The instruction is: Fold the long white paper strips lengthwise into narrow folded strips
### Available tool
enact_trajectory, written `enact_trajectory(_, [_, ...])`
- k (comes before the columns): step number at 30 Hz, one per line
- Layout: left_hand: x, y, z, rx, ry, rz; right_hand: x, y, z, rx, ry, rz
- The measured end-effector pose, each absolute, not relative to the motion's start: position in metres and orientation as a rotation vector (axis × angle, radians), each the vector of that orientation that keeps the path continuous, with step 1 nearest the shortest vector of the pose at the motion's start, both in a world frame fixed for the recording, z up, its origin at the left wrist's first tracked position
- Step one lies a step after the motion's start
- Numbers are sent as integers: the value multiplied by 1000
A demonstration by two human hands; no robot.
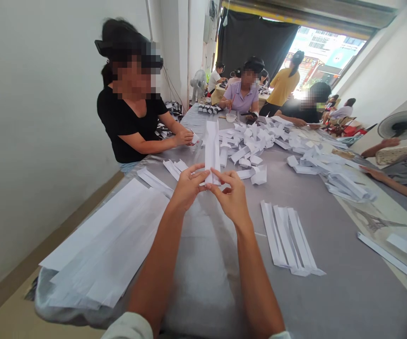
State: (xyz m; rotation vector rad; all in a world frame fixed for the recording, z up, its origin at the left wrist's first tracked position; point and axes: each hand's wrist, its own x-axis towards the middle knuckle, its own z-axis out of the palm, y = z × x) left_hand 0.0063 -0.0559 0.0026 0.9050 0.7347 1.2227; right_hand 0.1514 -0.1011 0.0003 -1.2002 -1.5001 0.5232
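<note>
A long folded strip of white paper (211, 151) stands up from between my left hand (188, 186) and my right hand (230, 196). Both hands pinch its lower end between fingers and thumbs, and their fingertips nearly meet there. To the left of my left hand lies a stack of long white paper sheets (101, 240). Several flat folded strips (288, 238) lie to the right of my right hand. A heap of folded paper pieces (246, 146) sits just beyond the hands.
A grey sheet (330, 282) covers the long table. A co-worker in black (129, 127) sits at the left holding paper. Several other people sit along the far end and right side. A pedestal fan (199, 84) stands at the back, and another fan (403, 125) stands at the right.
</note>
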Motion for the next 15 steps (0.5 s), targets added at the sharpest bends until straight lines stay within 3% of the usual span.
enact_trajectory(15, [-2,-57,5,1024,828,1169,155,-100,-2,-1202,-1498,512])
